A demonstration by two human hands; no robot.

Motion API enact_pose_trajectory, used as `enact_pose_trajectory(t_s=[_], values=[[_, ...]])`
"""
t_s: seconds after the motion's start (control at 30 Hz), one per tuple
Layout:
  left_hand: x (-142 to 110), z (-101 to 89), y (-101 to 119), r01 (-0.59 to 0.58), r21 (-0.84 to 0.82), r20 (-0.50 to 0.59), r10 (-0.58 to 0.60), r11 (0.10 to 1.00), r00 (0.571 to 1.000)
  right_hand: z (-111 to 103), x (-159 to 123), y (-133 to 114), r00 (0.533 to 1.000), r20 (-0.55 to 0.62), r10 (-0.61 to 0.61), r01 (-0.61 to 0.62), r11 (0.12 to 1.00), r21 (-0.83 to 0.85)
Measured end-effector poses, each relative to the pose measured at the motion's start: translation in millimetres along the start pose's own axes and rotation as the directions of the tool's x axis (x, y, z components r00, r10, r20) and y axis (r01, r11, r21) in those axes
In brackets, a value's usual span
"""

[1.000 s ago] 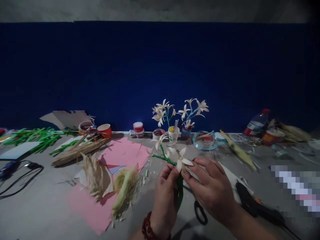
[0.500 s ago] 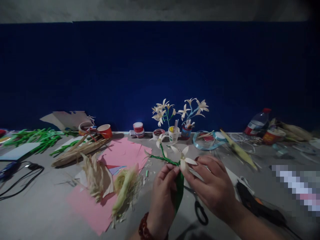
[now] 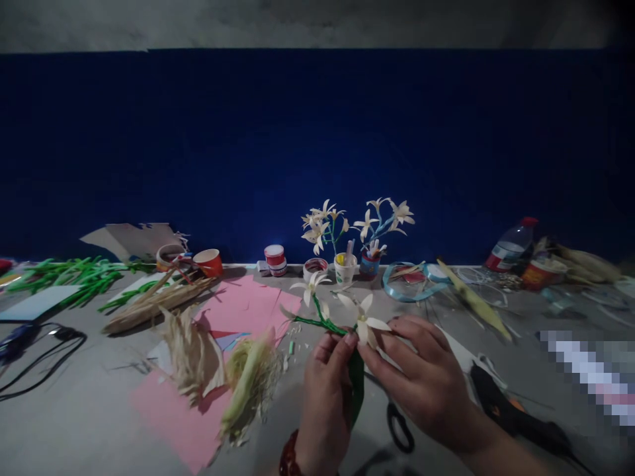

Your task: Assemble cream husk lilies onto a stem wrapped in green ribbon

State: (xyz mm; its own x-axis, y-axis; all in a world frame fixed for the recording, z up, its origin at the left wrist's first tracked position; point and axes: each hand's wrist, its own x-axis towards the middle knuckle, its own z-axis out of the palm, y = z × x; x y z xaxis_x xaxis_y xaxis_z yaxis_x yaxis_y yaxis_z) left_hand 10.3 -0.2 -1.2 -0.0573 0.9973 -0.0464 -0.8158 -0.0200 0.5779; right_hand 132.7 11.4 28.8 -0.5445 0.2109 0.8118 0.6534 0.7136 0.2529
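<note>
My left hand [image 3: 328,390] pinches a green-wrapped stem [image 3: 327,324] where its branches join. Cream petalled flowers [image 3: 311,285] top the branches on the left. A larger cream flower [image 3: 364,316] sits at the right of the stem, and my right hand [image 3: 421,370] has its fingertips closed on that flower's lower petals. Below the joint a wide green strip [image 3: 357,383] hangs down between my hands. My palms hide part of the stem.
Scissors [image 3: 399,428] and a black glue gun [image 3: 520,413] lie at right. Pink paper [image 3: 188,423], dried corn husks [image 3: 191,357] and green stems [image 3: 89,274] are on the left. Cups with finished flowers [image 3: 325,221] stand at the back, with a plastic bottle [image 3: 508,248] to their right.
The stem has turned slightly in my hands, and the left flower now faces more openly. Both hands keep nearly the same place and grip.
</note>
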Motion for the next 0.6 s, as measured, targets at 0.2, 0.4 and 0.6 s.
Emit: enact_pose_trajectory(t_s=[0.2, 0.4, 0.6], values=[[-1.1, -0.5, -1.5, 0.024, -0.018, -0.078, -0.025, 1.0, 0.997, -0.6, -1.1, 0.0, 0.999, -0.028, 0.021, -0.021, 1.0, 0.003], [-3.0, -3.5, -4.1, 0.043, -0.053, -0.22, -0.054, 0.998, 0.974, -0.3, -3.1, -0.8, 0.999, -0.022, 0.05, -0.048, 0.997, 0.064], [-8.0, 3.3, 1.2, 0.093, -0.034, -0.125, -0.097, 0.995, 0.987, -5.3, 3.7, -1.0, 0.994, -0.016, 0.106, -0.104, 0.988, 0.115]])
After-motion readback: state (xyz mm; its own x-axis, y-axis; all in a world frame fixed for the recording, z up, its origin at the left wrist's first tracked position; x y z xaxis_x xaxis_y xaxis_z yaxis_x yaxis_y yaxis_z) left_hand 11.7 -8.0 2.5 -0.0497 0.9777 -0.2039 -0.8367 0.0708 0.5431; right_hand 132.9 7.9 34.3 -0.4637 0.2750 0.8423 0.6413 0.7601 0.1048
